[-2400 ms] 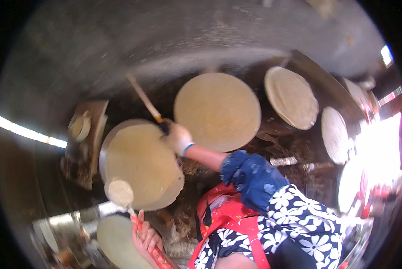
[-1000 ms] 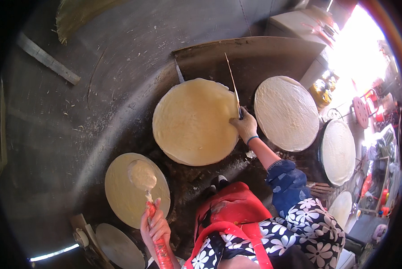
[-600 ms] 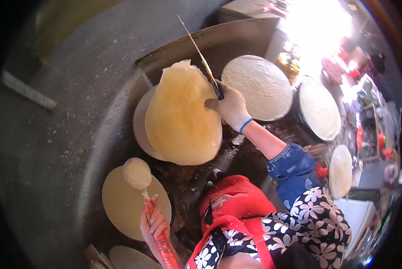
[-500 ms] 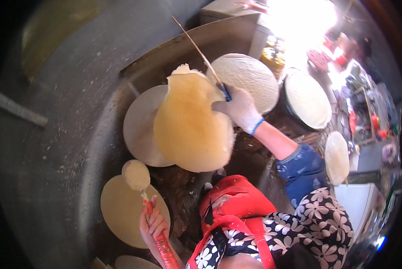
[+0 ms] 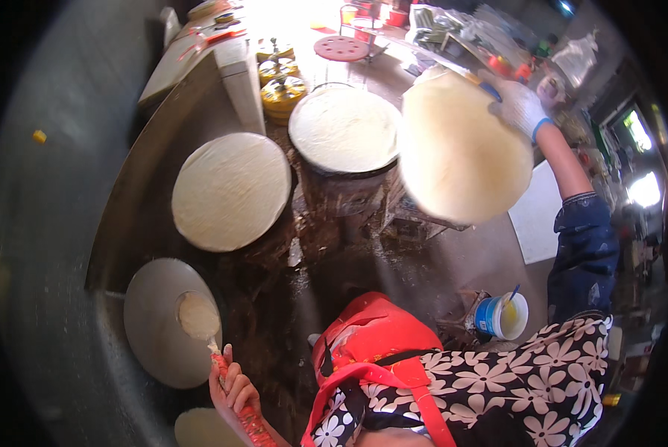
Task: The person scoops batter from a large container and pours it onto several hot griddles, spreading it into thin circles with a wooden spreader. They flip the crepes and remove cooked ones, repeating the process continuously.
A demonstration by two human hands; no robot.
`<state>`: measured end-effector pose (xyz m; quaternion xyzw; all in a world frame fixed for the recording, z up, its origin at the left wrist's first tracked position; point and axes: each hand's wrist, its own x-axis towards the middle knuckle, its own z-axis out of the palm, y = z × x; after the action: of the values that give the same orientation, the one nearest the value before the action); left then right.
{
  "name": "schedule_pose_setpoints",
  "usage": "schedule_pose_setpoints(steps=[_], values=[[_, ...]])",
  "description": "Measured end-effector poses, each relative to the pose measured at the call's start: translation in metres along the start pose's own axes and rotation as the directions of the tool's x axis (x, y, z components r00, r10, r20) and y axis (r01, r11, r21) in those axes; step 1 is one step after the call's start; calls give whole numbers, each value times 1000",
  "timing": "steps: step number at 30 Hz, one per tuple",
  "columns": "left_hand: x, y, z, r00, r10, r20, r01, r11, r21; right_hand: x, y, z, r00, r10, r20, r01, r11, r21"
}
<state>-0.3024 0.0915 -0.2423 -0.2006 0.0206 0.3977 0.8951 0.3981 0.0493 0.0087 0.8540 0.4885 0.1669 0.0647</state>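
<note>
My left hand [image 5: 233,387] is closed round the red-wrapped handle of a ladle [image 5: 198,316]. Pale batter fills the ladle's bowl, which is over a bare grey round griddle [image 5: 144,320]. Off to the right, my right hand [image 5: 519,108], in a white glove with a blue cuff, grips the edge of a large thin round pancake [image 5: 461,153]. That same hand holds a thin stick with a blue grip [image 5: 490,92]. The pancake hangs in the air, somewhat blurred, its pale golden face showing.
Two round griddles carry pale batter sheets: one at centre left [image 5: 233,192], one farther back [image 5: 344,128]. Another griddle [image 5: 207,428] shows at the lower edge. A bucket [image 5: 510,316] stands at right. Yellow containers [image 5: 283,97] and a red stool [image 5: 341,49] are behind.
The view has turned to the right. My right hand has carried the pancake from above the griddles to the far right. The ladle is now over the bare griddle.
</note>
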Motion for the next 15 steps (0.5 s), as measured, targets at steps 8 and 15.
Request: schedule_pose_setpoints(steps=[8,15], values=[[74,-63,43,991,-88,-100,90,996,21,-63,47,184,957,244,-156,-251,968,-24],[120,-127,54,986,-49,-162,59,997,55,-112,-8,449,835,509,207,-549,755,359]])
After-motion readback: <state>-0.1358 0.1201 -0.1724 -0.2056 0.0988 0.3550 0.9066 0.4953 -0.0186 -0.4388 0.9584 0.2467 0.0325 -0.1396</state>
